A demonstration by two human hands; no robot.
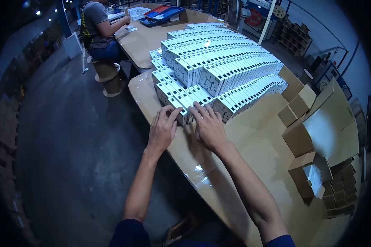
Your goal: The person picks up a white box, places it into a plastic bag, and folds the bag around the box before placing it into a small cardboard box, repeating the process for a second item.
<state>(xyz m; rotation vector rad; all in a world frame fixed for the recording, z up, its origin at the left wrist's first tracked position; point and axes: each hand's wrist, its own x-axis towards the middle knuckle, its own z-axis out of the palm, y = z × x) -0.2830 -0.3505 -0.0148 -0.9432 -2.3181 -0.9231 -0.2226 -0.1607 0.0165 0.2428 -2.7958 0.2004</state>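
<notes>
Rows of slim white boxes (231, 61) with dark square marks on their top edges stand packed upright in a stepped stack. At the stack's near end, my left hand (164, 126) has its fingers curled against the left side of a short row of white boxes (181, 103). My right hand (209, 125) bends its fingers over the right side of the same row, so the row sits between both hands. The lower fingers and the thumb of my right hand are partly hidden.
The stack stands on a cardboard-covered table (251, 152). Open cardboard cartons (301, 138) line its right side; one carton (305, 173) holds clear plastic. A co-worker (101, 31) sits at the far left near blue and red trays (163, 14). Machinery (259, 16) stands behind.
</notes>
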